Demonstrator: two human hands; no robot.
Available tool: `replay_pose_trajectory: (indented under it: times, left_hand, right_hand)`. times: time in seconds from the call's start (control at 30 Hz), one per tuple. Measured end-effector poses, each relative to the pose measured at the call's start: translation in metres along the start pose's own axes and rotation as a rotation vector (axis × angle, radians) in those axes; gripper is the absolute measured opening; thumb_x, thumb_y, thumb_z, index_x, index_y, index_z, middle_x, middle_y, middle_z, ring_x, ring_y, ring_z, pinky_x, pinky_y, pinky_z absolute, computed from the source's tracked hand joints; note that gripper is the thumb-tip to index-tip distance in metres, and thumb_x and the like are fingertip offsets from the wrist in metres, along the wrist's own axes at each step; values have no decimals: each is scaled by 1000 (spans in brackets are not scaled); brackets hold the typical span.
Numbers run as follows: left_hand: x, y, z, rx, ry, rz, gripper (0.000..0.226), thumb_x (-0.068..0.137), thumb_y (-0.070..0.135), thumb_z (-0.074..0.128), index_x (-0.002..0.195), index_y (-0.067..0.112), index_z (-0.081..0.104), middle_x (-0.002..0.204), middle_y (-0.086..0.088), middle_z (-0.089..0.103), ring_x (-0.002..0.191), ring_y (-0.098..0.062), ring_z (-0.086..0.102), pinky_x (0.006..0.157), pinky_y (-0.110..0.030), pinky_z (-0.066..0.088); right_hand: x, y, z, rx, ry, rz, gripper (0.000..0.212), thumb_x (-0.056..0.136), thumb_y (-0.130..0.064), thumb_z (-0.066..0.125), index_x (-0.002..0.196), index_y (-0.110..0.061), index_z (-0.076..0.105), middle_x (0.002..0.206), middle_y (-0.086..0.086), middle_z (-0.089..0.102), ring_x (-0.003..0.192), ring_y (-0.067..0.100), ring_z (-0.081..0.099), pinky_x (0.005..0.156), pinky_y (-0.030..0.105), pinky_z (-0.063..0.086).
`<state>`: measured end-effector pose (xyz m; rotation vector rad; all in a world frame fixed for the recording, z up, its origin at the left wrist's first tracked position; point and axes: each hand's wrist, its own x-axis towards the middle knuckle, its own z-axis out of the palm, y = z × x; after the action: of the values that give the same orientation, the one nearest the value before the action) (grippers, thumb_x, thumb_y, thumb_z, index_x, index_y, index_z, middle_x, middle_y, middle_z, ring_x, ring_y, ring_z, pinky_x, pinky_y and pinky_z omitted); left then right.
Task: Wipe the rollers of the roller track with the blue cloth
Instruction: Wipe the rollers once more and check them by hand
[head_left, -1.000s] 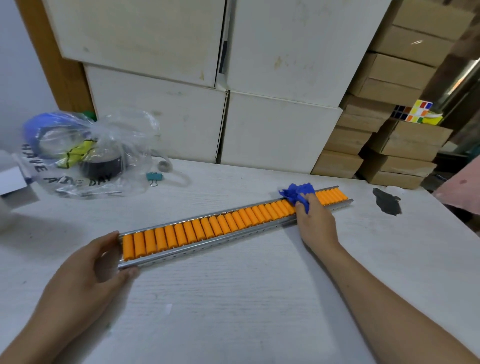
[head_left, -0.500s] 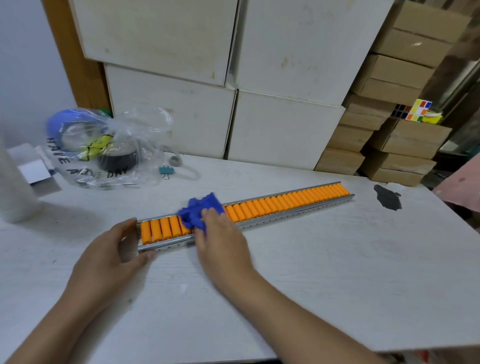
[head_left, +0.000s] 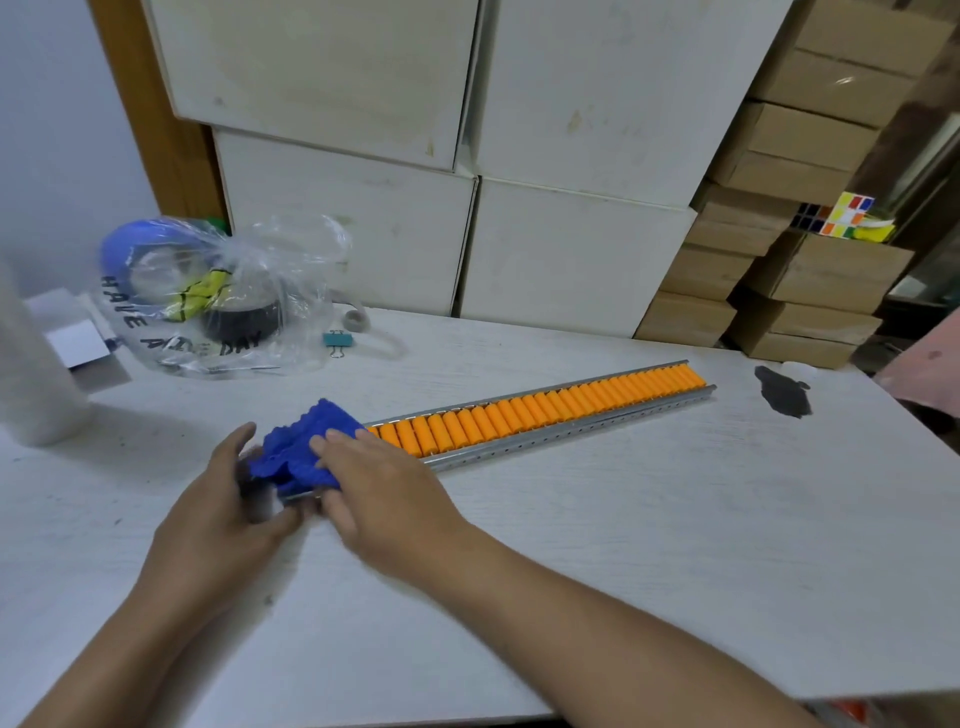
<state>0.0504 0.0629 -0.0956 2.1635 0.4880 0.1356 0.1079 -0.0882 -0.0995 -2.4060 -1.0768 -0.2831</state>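
A long metal roller track (head_left: 571, 434) with orange rollers (head_left: 524, 413) lies slanted across the white table (head_left: 675, 545), its far end at the right. The crumpled blue cloth (head_left: 293, 447) covers the track's near left end. My right hand (head_left: 379, 488) presses the cloth down on the rollers there, fingers on top of it. My left hand (head_left: 218, 514) grips the left end of the track, touching the cloth's edge. The rollers under the cloth and hands are hidden.
A clear plastic bag (head_left: 218, 296) with tape rolls sits at the back left, a teal binder clip (head_left: 337, 340) beside it. A white cylinder (head_left: 36, 374) stands at the far left. A dark stain (head_left: 784, 397) marks the table right. White and brown boxes (head_left: 571, 260) stack behind.
My right hand has slid the blue cloth leftward along the rollers, from the right end to the left end next to my left hand. The left hand kept hold of the track's end.
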Motion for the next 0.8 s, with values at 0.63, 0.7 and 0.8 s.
replay_pose_trajectory:
  times: [0.63,0.7,0.8]
  left_hand:
    - [-17,23,-5,-21,14,108,68,69,31,76,94,80,35,100,24,62,103,-15,59,89,-46,46]
    - [-14,16,-4,-24,8,112,59,61,44,70,99,77,39,104,26,64,108,-14,60,92,-49,46]
    - [-9,2,-1,-46,10,129,61,56,52,68,108,71,42,112,23,66,113,-15,59,95,-54,46]
  right_hand:
    - [-64,146,-90,-73,88,503,44,97,-26,46,141,-20,42,146,-3,43,142,20,21,112,29,16]
    - [-71,167,-99,-59,104,559,44,97,-25,47,141,-20,42,147,-3,42,143,21,18,113,35,19]
    - [-81,198,-115,-73,131,647,44,98,-28,45,141,-21,42,148,-4,41,144,21,13,112,40,24]
